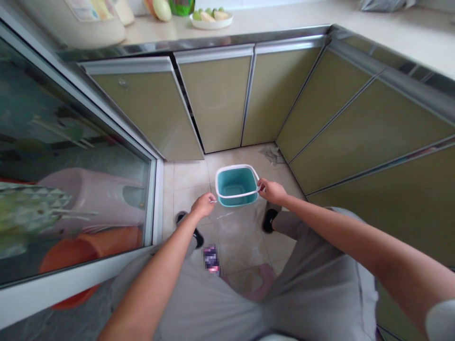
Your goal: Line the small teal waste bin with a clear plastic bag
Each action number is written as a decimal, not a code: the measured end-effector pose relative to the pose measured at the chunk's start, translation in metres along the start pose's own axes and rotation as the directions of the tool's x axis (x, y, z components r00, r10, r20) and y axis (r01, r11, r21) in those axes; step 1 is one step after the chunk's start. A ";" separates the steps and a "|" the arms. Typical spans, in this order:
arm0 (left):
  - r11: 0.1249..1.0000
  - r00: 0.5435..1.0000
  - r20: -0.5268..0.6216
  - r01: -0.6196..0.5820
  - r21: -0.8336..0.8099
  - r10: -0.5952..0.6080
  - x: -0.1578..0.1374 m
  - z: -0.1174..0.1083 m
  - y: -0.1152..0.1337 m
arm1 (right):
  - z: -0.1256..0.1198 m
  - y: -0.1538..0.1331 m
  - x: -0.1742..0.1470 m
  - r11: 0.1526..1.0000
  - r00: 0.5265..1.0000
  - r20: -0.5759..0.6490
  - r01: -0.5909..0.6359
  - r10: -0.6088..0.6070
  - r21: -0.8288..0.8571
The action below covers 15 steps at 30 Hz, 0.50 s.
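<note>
A small teal bin point(237, 185) with a white rim stands on the tiled floor between my feet, and nothing shows inside it. My right hand point(272, 190) has its fingers closed on the right side of the white rim. Just left of the bin is my left hand point(204, 205), its thumb and fingers pinched together. A tiny pale thing shows at those fingertips, too small to name. I cannot tell whether it touches the bin.
Olive cabinets point(215, 102) stand ahead and to the right, one door point(145, 109) slightly ajar. A plate of fruit point(211, 21) sits on the counter point(277, 19). At left is a glass door point(74, 142) with an orange bucket point(92, 251) behind it. A grey cloth point(273, 155) lies in the corner.
</note>
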<state>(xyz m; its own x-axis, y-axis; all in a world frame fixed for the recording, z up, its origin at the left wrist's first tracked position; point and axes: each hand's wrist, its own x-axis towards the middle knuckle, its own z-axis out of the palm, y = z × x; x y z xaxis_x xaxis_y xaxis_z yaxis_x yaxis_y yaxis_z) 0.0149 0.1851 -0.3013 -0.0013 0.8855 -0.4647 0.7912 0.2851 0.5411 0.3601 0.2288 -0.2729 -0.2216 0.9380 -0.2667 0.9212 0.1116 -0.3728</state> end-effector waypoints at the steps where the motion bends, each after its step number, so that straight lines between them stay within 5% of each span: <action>1: 1.000 1.000 0.002 -0.004 0.001 0.004 0.000 0.002 -0.001 | 0.008 0.003 -0.002 1.000 1.000 0.026 -0.012 0.012 -0.009; 6: 1.000 1.000 -0.004 -0.025 0.006 0.025 0.000 0.011 -0.005 | 0.039 0.014 -0.001 0.996 0.993 0.079 -0.084 0.084 -0.006; 15: 0.999 0.999 0.015 -0.042 -0.011 0.042 0.004 0.012 -0.003 | 0.070 0.027 0.000 0.987 0.994 0.001 -0.113 0.113 0.119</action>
<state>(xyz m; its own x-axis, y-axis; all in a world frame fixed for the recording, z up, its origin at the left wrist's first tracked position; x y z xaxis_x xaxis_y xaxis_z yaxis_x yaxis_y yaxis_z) 0.0195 0.1831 -0.3133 0.0415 0.8909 -0.4524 0.7840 0.2517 0.5675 0.3621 0.2092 -0.3449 -0.1161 0.9443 -0.3080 0.8957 -0.0344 -0.4433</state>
